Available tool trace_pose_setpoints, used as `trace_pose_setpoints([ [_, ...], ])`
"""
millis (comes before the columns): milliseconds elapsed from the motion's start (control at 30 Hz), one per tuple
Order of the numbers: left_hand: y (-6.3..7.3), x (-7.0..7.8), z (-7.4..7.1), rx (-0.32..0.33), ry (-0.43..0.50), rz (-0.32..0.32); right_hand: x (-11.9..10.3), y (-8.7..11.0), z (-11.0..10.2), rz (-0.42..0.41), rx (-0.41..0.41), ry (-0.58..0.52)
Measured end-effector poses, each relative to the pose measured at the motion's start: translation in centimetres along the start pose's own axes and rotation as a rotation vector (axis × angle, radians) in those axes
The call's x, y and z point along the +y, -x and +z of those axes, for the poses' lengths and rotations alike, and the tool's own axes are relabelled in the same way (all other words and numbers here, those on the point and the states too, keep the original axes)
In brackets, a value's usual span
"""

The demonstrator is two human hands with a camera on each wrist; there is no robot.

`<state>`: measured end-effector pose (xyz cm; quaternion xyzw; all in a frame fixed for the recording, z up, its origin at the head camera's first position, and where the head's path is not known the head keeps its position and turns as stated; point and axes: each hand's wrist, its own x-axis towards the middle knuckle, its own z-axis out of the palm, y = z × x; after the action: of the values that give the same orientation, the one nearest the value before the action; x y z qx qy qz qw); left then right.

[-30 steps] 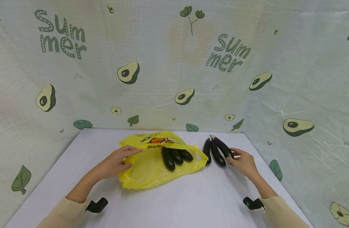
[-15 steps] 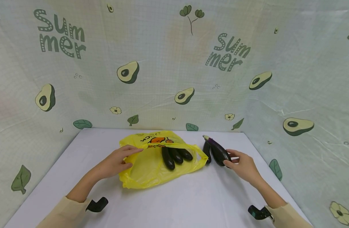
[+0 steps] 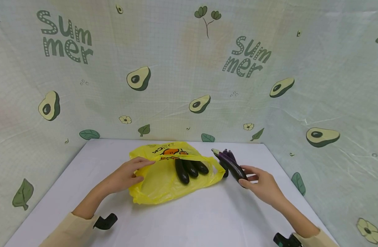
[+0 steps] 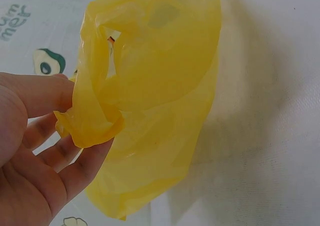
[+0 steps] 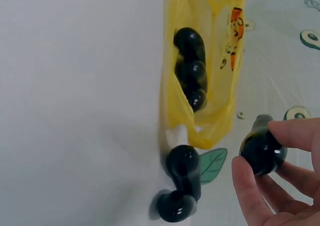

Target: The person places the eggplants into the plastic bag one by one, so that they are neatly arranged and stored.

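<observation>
In the head view, my right hand (image 3: 260, 183) grips the rounded end of a dark purple eggplant (image 3: 233, 167), its pale stem pointing up and left. The right wrist view shows this eggplant (image 5: 263, 153) end-on between thumb and fingers, raised beside the bag. My left hand (image 3: 127, 176) holds the left side of a yellow plastic bag (image 3: 158, 187) by its rim. Its fingers meet the crumpled bag handle (image 4: 92, 121) in the left wrist view. Several eggplants (image 3: 182, 172) lie inside the gaping bag, their stem ends hidden under the top flap.
Two loose eggplants (image 5: 182, 161) lie on the white table (image 3: 189, 223) just right of the bag, partly hidden behind the held one in the head view. A printed avocado cloth (image 3: 173, 120) hangs behind the table and along its sides.
My right hand has lifted the rightmost eggplant off the table and carried it left, toward the bag, in front of the two loose ones. My left hand and the bag have stayed put.
</observation>
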<state>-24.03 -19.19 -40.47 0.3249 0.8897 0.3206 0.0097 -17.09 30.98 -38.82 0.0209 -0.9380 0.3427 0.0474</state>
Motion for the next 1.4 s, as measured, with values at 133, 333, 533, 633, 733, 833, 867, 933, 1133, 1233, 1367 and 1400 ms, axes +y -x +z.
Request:
trace_pose_setpoints([
  [133,0.0,0.1,0.0,-0.001,0.006,0.002,-0.8,0.5,0.1,0.001,-0.022,-0.046],
  [333,0.0,-0.1,0.1,-0.002,0.002,0.007,-1.9,1.1,0.6,-0.024,-0.047,-0.085],
  [533,0.0,-0.3,0.1,-0.001,0.01,0.013,-2.5,1.4,1.5,-0.038,-0.081,-0.111],
  [633,0.0,-0.2,0.1,-0.002,0.015,0.005,-2.7,1.6,2.1,-0.04,-0.095,-0.122],
  [733,0.1,-0.1,0.1,-0.002,0.017,0.004,-2.8,1.6,2.6,-0.044,-0.109,-0.144],
  [833,0.1,-0.1,0.1,0.001,0.012,0.005,-3.0,1.5,3.2,-0.05,-0.132,-0.168],
  [867,0.1,-0.1,0.1,0.001,0.009,0.003,-3.1,1.5,3.5,-0.047,-0.141,-0.174],
  [933,0.1,-0.2,0.2,0.003,0.005,0.001,-3.4,1.4,3.9,-0.049,-0.158,-0.181],
  [1133,0.1,-0.3,0.2,0.006,0.005,-0.001,-4.1,1.2,5.6,-0.072,-0.191,-0.189],
  [1233,0.1,-0.3,0.2,0.003,0.008,-0.004,-4.3,0.9,6.5,-0.074,-0.208,-0.206],
  [1367,0.1,-0.2,0.1,0.0,0.008,-0.004,-4.8,0.7,7.7,-0.083,-0.225,-0.233],
  [1400,0.1,-0.2,0.1,0.0,0.007,-0.004,-4.9,0.6,7.9,-0.09,-0.226,-0.241],
])
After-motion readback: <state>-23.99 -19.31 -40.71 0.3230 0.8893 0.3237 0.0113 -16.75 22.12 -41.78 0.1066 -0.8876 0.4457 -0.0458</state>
